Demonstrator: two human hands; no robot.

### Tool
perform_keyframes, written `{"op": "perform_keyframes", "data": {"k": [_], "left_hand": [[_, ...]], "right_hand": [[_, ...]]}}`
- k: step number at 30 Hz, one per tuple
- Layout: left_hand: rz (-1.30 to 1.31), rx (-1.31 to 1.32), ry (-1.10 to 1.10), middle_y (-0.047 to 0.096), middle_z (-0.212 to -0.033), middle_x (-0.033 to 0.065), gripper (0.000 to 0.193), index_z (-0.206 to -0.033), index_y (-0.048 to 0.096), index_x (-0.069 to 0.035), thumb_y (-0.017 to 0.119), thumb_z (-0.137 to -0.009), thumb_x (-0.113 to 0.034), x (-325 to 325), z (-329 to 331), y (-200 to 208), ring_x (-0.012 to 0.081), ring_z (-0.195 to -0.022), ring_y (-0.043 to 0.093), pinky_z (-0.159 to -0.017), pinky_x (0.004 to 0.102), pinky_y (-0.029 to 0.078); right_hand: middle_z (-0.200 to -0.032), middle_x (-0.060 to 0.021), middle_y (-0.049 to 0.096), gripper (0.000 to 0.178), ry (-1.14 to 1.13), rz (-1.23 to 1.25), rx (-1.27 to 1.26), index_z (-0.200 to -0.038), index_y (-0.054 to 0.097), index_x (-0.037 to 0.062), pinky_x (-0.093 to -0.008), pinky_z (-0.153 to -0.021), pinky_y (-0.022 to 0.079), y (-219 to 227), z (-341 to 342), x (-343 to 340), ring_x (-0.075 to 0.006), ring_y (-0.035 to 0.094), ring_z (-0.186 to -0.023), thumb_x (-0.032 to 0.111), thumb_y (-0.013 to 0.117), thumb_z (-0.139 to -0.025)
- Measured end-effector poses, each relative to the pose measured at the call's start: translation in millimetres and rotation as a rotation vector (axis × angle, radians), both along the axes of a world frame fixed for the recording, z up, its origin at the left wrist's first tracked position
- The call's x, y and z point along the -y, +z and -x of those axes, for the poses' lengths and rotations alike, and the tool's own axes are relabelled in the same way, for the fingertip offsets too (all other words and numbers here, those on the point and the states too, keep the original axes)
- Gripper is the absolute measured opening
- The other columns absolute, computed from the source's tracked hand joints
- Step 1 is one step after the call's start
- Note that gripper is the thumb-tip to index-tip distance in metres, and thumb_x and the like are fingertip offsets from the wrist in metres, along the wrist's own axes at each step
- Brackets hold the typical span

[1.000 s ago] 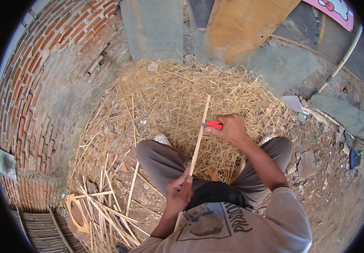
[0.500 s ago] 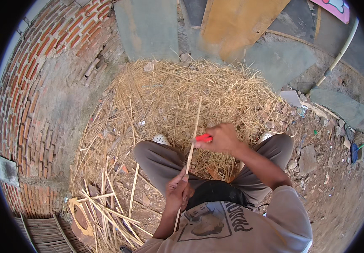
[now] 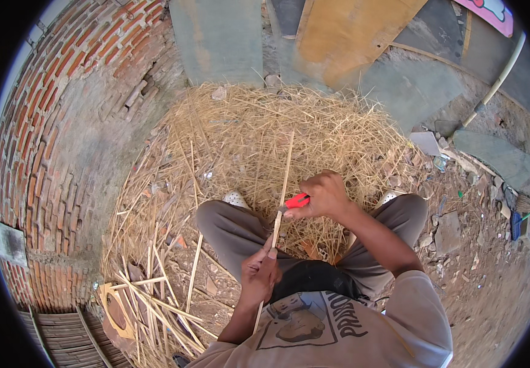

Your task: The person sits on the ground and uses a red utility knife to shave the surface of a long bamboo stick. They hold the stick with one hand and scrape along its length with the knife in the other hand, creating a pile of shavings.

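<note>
A long, thin strip of bamboo slants up and away from my lap, its far end over the heap of shavings. Near its lower part my left hand is closed around it, thumb pressed along the strip. My right hand grips a red-handled knife. The grey blade meets the strip about midway along its visible length, above my left hand. Much of the knife's handle is hidden in my right fingers.
Pale shavings are heaped in front of my crossed legs. More cut strips lie on the ground at my left. A brick wall rises on the left. Grey and tan boards lean at the back. Rubble and a broken slab lie at right.
The knife has turned slightly, so more of its blade shows against the strip. My left hand keeps its hold in nearly the same place.
</note>
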State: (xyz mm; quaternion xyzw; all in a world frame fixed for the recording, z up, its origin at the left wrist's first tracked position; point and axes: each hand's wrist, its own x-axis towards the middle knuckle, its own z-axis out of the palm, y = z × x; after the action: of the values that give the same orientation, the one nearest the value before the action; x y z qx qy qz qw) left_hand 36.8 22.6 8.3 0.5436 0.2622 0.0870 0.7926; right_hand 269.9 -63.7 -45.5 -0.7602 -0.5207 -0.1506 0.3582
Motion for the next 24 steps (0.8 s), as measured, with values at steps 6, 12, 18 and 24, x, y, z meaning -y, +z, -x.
{"op": "perform_keyframes", "data": {"k": [6,12,18,24], "left_hand": [[0.089,0.006,-0.006,0.034,-0.052,-0.0065,0.039,-0.14,0.046,-0.003,0.047,-0.102,-0.011,3.3,8.0,-12.4,0.0031,-0.043,0.029,-0.044,0.0226,0.026],[0.092,-0.036,-0.067,0.034,-0.053,-0.0079,0.04,-0.14,0.046,-0.004,0.047,-0.101,-0.01,11.5,34.7,-9.3,0.0019,-0.044,0.029,-0.044,0.0214,0.025],[-0.178,-0.077,-0.028,0.036,-0.052,-0.0081,0.04,-0.14,0.046,-0.003,0.046,-0.101,-0.009,-6.8,17.6,8.3,0.001,-0.042,0.03,-0.042,0.0205,0.026],[-0.125,-0.036,-0.009,0.039,-0.052,-0.0077,0.039,-0.139,0.046,-0.002,0.046,-0.101,-0.009,-5.2,13.7,0.6,0.0008,-0.042,0.031,-0.041,0.0204,0.027]], "right_hand": [[-0.041,-0.0034,0.044,0.071,-0.145,0.04,-0.062,-0.049,0.052,0.011,-0.0373,-0.042,0.039,-17.2,-20.5,-1.5,-0.0227,0.049,-0.038,0.079,0.061,-0.067],[-0.042,-0.0034,0.049,0.068,-0.341,0.247,-0.143,-0.054,0.06,0.0127,-0.0355,-0.042,0.043,-6.1,-48.3,11.5,-0.0218,0.055,-0.04,0.078,0.057,-0.073],[-0.049,-0.0036,0.053,0.06,0.096,0.087,-0.062,-0.056,0.06,0.0134,-0.0381,-0.048,0.044,-1.8,27.1,-0.3,-0.0243,0.055,-0.043,0.072,0.068,-0.066],[-0.049,-0.0047,0.052,0.064,0.031,0.104,-0.081,-0.053,0.056,0.0104,-0.038,-0.048,0.043,-9.4,6.1,-3.9,-0.0247,0.055,-0.045,0.072,0.07,-0.062]]}}
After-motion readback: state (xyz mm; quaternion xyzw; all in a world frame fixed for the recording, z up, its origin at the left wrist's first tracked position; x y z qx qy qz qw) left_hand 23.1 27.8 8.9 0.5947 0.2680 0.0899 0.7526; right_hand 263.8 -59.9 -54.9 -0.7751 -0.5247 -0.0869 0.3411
